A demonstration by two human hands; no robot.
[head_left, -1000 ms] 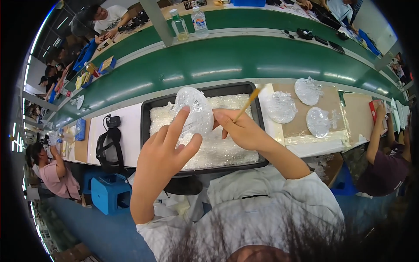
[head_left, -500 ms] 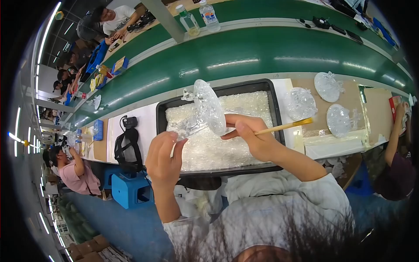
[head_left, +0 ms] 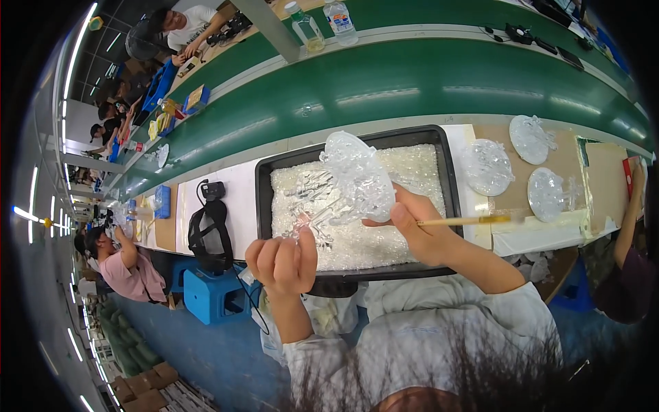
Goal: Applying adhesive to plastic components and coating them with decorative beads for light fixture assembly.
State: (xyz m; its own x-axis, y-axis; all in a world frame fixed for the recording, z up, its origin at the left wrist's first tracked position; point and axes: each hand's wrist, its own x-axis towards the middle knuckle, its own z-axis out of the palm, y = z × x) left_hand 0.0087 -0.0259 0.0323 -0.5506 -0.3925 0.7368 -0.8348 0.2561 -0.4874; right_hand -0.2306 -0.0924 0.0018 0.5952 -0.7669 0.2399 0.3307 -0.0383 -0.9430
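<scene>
One clear disc piece (head_left: pixel 360 175), irregular in surface, with clear branching parts on its left side: raised over the tray and tilted, its face turned partly toward the viewer. Right hand (head_left: pixel 422 230): grip closed on the disc's right-hand edge, thumb on the near side, fingers partly hidden by the hand and the piece; the same grip carries a slim brush (head_left: pixel 449 222), yellow-brown, its handle running out to the right past the thumb, far end blurred. Left hand (head_left: pixel 283 261): fingers curled, thumb and forefinger brought together in a pinch on the outer ends of the branching parts, below and left of the disc. One black rectangular tray (head_left: pixel 263 206), set on the worktop (head_left: pixel 240 192) in front of the person, filled with whitish, glittering granules (head_left: pixel 419 165) lying beneath the piece and both hands. Three similar pieces (head_left: pixel 489 168), clear, disc-shaped, with branching parts: laid out to the right of the tray, apart from the one in hand, two upon or partly upon brown board (head_left: pixel 570 151). One black strapped device (head_left: pixel 211 233), left of the tray, near the worktop's front edge. One blue stool (head_left: pixel 209 295), on the floor below it. Two bottles (head_left: pixel 305 27), clear-walled, standing side by side beyond the green surface (head_left: pixel 412 89), next to a grey post.
</scene>
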